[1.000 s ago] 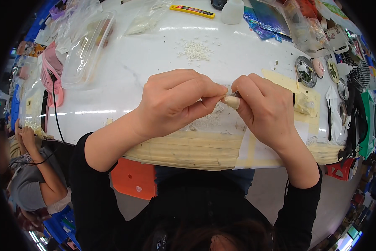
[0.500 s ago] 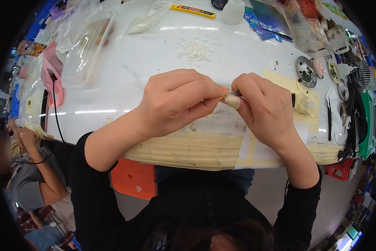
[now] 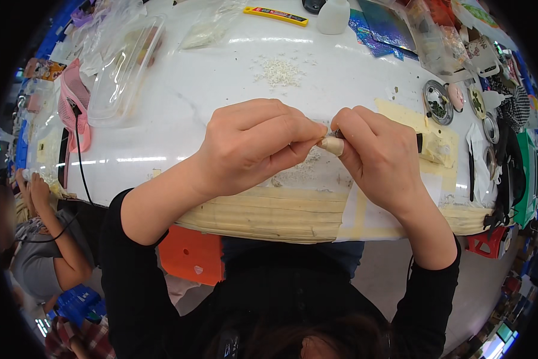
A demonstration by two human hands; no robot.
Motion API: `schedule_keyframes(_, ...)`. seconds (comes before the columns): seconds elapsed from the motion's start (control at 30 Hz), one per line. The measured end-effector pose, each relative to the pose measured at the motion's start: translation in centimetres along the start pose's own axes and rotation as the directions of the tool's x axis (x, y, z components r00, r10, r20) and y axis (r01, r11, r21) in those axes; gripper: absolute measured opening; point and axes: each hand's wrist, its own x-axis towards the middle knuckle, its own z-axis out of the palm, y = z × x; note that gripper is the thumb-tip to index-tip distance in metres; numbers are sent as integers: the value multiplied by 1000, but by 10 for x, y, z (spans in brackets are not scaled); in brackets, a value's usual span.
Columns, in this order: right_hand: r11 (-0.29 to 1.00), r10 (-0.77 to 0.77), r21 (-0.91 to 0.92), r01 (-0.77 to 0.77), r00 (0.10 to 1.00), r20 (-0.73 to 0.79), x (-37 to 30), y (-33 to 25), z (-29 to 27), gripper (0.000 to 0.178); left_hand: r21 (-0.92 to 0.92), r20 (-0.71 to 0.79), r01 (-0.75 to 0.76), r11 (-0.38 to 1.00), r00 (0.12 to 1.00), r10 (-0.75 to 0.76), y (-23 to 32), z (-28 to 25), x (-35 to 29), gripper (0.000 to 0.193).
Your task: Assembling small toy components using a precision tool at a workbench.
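Note:
Over the near part of the white table, my left hand (image 3: 257, 140) and my right hand (image 3: 382, 152) meet fingertip to fingertip. The left thumb and forefinger are pinched together; whatever lies between them is too small to make out. My right hand is closed, its thumb tip wrapped in beige tape (image 3: 332, 145). A small dark grey bit shows by the right forefinger, its kind unclear. Beneath the hands, tiny white pieces (image 3: 302, 172) are scattered on the table. Farther off lies a loose heap of small white pieces (image 3: 281, 72).
A yellow cutter knife (image 3: 276, 16) and a white bottle (image 3: 333, 17) lie at the back. To the left are a clear plastic box (image 3: 122, 78) and a pink pouch (image 3: 74, 107). Round metal tins (image 3: 438, 103) stand right. Beige tape (image 3: 269, 214) lines the near edge. Another person (image 3: 47, 239) sits left.
My right fingers have shifted very slightly against the left ones. The left hand stays in place. At the far left, the other person's arm and body have moved.

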Motion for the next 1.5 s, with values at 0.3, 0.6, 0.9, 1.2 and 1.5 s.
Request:
schedule_keyframes(0.3, 1000, 3, -1, -3, 1000, 12, 0, 0, 0, 19, 4, 0, -5, 1000, 1000, 5, 0, 0, 0, 23)
schedule_keyframes(0.6, 1000, -18, 0, 18, 1000, 7, -1, 1, 0, 19, -1, 9, 14, 1000, 1000, -14, 1, -2, 1, 21)
schedule_keyframes(0.9, 975, -26, 208, 78, 970, -242, 3, 10, 7, 26, -680, 315, 647, 344, 682, -661, 5, -2, -1, 10)
schedule_keyframes(1.2, 975, -153, 113, 191, 947, -282, -1, 8, 4, 44, -712, 508, 701, 28, 543, -668, 3, -1, -1, 14)
schedule_keyframes(1.5, 966, -121, 180, 188, 937, -327, 4, 5, 8, 49, -719, 531, 695, 4, 553, -642, 6, -2, -2, 18)
